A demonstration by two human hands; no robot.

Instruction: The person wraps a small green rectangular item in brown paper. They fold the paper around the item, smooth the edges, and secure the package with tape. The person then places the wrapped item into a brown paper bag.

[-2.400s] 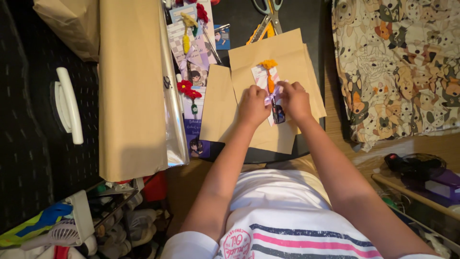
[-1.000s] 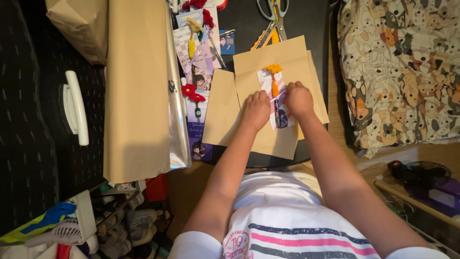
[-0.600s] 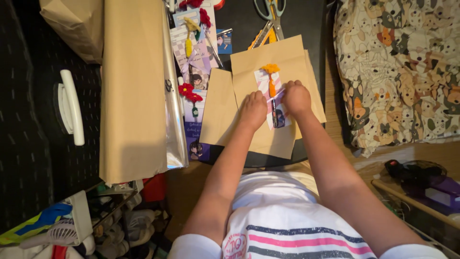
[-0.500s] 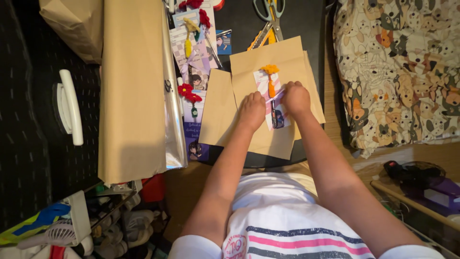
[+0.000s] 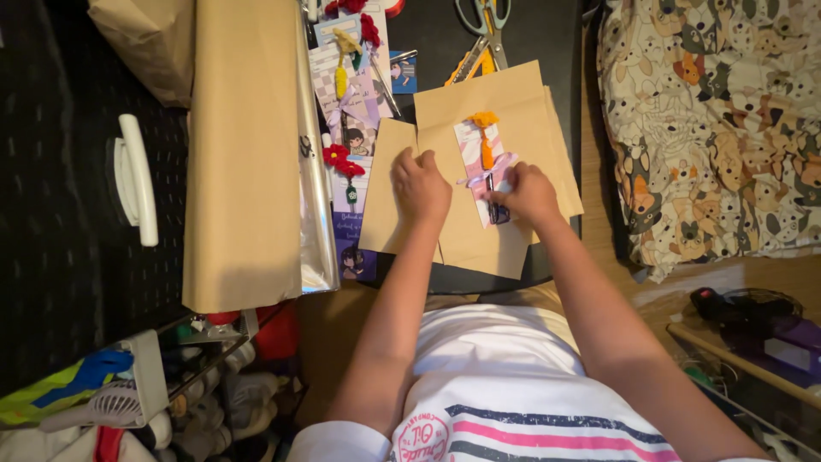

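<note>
My left hand (image 5: 421, 184) is resting, fingers curled, on the brown paper sheets (image 5: 513, 111) lying on the dark worktop (image 5: 428, 51). My right hand (image 5: 528, 193) is pinching the lower end of the pink card (image 5: 472, 158), which is carrying an orange crochet flower (image 5: 484, 121) and a lilac ribbon (image 5: 503, 162). Scissors (image 5: 481, 19) are lying just beyond the sheets.

Two hands are seen: a left hand (image 5: 421, 184) and a right hand (image 5: 526, 193). One pair of scissors (image 5: 481, 19) is counted. Four crochet flowers are counted: one orange (image 5: 483, 120), one yellow (image 5: 344, 40), and two red (image 5: 335, 157) (image 5: 369, 30). One paper roll (image 5: 244, 154) and one white handle (image 5: 138, 178) are seen. One patterned cloth (image 5: 710, 111) is seen.
</note>
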